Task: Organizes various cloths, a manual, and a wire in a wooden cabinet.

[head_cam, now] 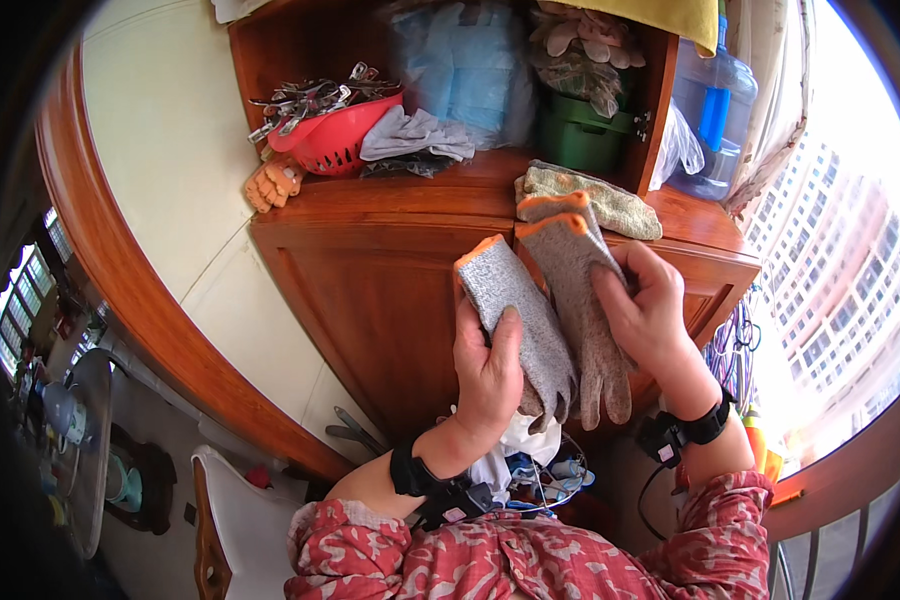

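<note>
My left hand (489, 367) grips a grey knit work glove (514, 315) with an orange-edged cuff, the thumb lying on its front. In my right hand (645, 300) are more grey knit gloves (581, 300), also edged in orange, their cuffs overlapping at the top. Fingers of the gloves hang downward, side by side. Just behind the cuffs, a folded yellowish knit glove or cloth (592, 206) lies on the cabinet ledge. An orange-and-white glove (270, 184) rests at the ledge's left end. How many layers each hand holds cannot be told.
On the wooden cabinet's shelf stand a red plastic basket (345, 139) of metal clips, folded grey cloth (418, 135), a bag of light-blue items (469, 75) and a green container (585, 135). A large water bottle (720, 97) is at right. Below my hands sits a wire basket with fabric (532, 465).
</note>
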Action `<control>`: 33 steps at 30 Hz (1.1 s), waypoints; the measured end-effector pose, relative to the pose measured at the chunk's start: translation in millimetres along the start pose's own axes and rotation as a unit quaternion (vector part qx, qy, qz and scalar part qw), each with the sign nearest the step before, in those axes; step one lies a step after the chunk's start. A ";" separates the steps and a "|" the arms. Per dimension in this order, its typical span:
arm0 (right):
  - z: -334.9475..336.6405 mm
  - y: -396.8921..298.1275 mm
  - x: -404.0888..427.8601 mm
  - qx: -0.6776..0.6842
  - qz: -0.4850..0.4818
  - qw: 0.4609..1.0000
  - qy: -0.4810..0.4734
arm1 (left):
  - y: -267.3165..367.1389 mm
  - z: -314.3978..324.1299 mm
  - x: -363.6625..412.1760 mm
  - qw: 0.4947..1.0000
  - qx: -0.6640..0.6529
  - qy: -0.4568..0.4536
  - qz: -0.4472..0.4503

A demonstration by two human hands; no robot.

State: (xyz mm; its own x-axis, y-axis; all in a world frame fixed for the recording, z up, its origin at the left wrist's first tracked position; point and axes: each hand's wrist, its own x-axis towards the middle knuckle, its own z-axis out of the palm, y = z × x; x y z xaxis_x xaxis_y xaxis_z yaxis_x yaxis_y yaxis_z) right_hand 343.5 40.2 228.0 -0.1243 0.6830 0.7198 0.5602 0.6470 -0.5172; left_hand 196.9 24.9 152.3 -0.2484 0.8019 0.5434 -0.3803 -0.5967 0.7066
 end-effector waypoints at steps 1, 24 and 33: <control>0.6 6.4 4.8 0.006 0.002 1.000 0.024 | 4.7 -0.8 0.3 0.999 -0.031 0.011 -0.017; 19.1 9.4 11.9 0.451 0.102 0.850 -0.251 | 45.1 -32.6 69.0 0.968 -0.053 -0.223 -0.104; 10.3 2.7 1.6 0.518 0.130 0.824 -0.191 | 35.6 -13.3 105.9 0.932 -0.142 -0.303 -0.136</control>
State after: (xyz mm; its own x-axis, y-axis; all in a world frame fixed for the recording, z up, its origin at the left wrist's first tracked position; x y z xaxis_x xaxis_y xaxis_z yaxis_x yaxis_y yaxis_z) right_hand 336.4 46.5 222.9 -0.4700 0.7728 0.4264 -0.3653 0.2694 -0.8910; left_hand 145.2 89.0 229.0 0.4077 0.7059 0.5791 -0.5984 -0.2724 0.7534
